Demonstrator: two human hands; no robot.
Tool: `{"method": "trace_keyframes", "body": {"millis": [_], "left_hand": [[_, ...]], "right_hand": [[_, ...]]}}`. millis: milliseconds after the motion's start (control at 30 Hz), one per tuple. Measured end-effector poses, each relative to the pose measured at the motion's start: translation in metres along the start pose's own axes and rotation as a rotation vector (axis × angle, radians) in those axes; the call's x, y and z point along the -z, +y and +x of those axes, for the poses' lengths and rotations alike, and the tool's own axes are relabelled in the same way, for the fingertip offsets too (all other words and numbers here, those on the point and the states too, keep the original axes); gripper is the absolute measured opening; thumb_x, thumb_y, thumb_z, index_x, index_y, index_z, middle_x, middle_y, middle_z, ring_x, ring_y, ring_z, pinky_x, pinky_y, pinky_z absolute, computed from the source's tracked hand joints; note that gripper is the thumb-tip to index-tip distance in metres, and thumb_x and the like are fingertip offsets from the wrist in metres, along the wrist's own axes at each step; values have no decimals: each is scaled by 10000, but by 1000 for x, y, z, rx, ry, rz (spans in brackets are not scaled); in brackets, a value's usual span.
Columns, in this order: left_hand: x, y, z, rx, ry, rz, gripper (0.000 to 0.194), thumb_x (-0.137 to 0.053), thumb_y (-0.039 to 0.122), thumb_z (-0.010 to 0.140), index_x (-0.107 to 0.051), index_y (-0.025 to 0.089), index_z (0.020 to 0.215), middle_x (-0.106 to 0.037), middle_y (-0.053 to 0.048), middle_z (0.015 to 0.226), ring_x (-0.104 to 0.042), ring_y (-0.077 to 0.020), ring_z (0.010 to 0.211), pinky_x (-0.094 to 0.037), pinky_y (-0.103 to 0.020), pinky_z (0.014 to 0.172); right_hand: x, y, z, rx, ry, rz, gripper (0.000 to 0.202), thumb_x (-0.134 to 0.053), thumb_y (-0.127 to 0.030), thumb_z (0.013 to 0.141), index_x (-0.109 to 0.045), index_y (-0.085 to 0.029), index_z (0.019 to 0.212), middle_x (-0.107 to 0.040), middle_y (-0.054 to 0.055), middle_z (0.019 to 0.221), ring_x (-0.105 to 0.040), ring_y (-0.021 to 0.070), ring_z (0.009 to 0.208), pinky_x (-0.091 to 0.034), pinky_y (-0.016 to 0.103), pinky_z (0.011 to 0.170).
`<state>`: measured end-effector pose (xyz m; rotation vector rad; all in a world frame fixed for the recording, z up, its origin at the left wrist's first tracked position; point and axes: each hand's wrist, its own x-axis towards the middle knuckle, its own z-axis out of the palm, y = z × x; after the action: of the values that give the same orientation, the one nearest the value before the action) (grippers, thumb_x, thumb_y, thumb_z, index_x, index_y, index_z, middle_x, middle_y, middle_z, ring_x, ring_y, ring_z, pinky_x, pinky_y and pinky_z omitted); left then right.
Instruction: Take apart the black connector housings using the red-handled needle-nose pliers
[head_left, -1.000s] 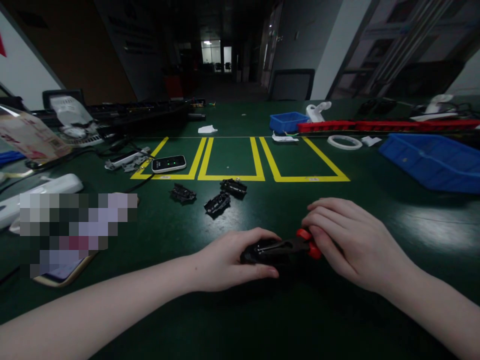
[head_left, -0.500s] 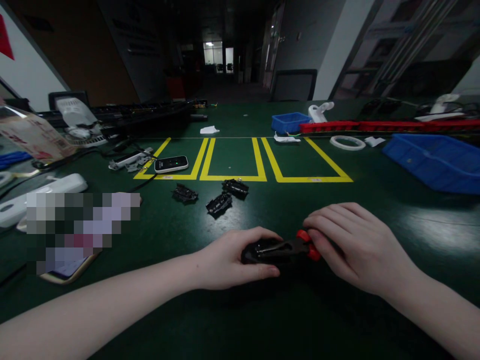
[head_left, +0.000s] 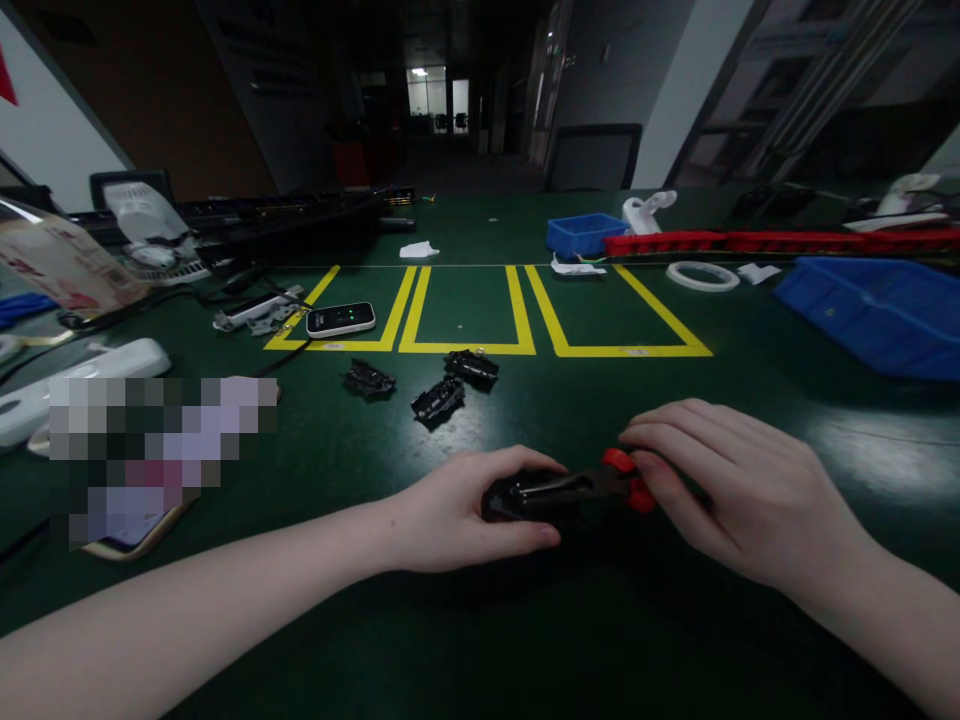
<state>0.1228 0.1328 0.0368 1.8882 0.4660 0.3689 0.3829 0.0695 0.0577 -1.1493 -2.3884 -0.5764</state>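
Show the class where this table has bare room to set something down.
Bare tabletop shows inside the middle yellow frame, bar a speck, and between the right yellow frame, the right hand and the large blue bin. The left side is crowded with a long white object, a black-topped device and a printed bag.

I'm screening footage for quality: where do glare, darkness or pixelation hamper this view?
Head view: glare on the tabletop beside the right hand; head view: darkness below the black part in the left hand; head view: pixelation over most of the phone.
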Motion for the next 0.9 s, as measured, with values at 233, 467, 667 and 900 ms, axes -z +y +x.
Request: {"method": "trace_keyframes", "body": {"millis": [233, 467, 667, 900], "left_hand": [[1, 2, 0, -6, 1, -12, 500, -707, 271, 897, -555, 149, 1356, -675, -101, 1268, -655, -227, 1113, -513, -355, 975], [1, -2, 2, -20, -17, 18, 513, -711, 299, 891, -545, 154, 1354, -679, -101, 1256, -666, -220, 1088, -518, -340, 964], [2, -2, 2, -32, -19, 12, 491, -697, 301, 901, -546, 162, 1348, -674, -98, 1261, -657, -232, 1120, -507, -360, 996], [2, -2, 1, -37, -22, 23, 472, -680, 308, 917, -539, 160, 1342, -667, -98, 1273, -652, -225, 1125, -506, -348, 986]], "right_hand": [[-4, -2, 0, 7, -7, 3, 116, -462, -153, 983, -571, -162, 946, -655, 72, 852, -622, 188, 739, -494, 327, 630], [-3, -3, 3, -8, -23, 41, 142, -433, -168, 994, -560, -165, 931, -631, 60, 825, -599, 165, 695, -478, 302, 601], [-5, -6, 2, -36, -31, 65, 146, -436, -180, 992, -560, -179, 914, -626, 52, 806, -587, 162, 672, -463, 298, 577], [-4, -3, 2, -26, -32, 51, 152, -424, -181, 996, -553, -178, 917, -625, 58, 806, -597, 171, 676, -470, 303, 572]]}}
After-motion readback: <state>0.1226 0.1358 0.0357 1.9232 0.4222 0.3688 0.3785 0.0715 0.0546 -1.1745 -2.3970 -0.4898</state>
